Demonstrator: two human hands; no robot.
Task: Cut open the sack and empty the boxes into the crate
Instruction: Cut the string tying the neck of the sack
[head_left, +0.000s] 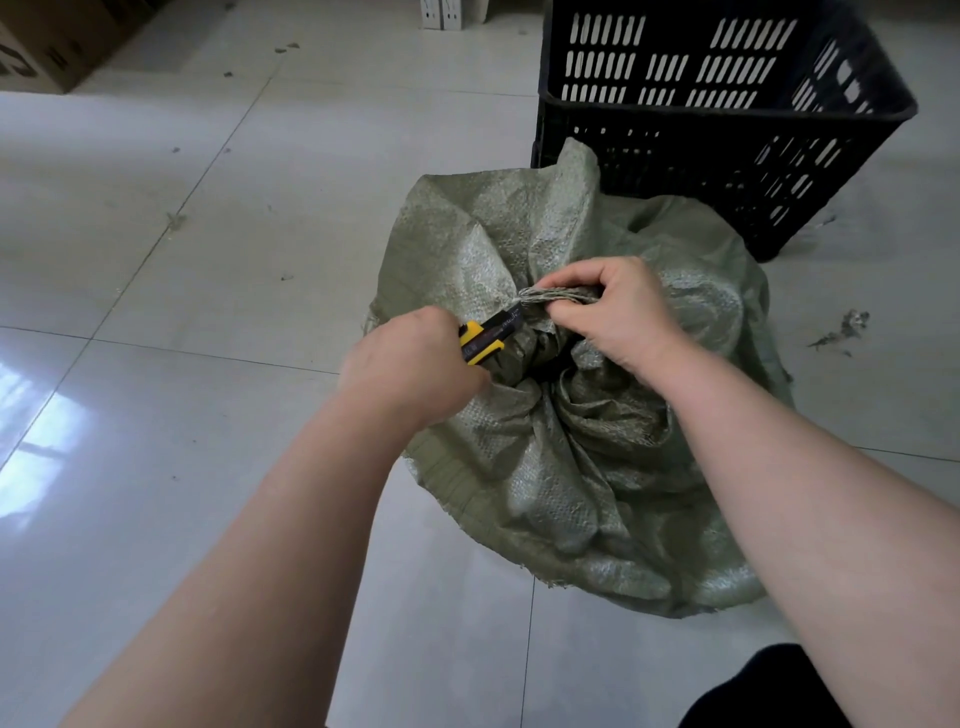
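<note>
Gripping knife (485, 335) in L hand (410, 364) (R hand (618, 312) pinches sack (545, 467) neck)

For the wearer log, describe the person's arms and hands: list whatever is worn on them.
Both arms are bare as far up as the frame shows: there is no sleeve on the left arm or the right arm. The left hand and the right hand wear no gloves. No watch, band or ring shows on the parts in view.

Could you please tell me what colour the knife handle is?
The knife handle is yellow and black, seen in the head view, the only one.
</note>
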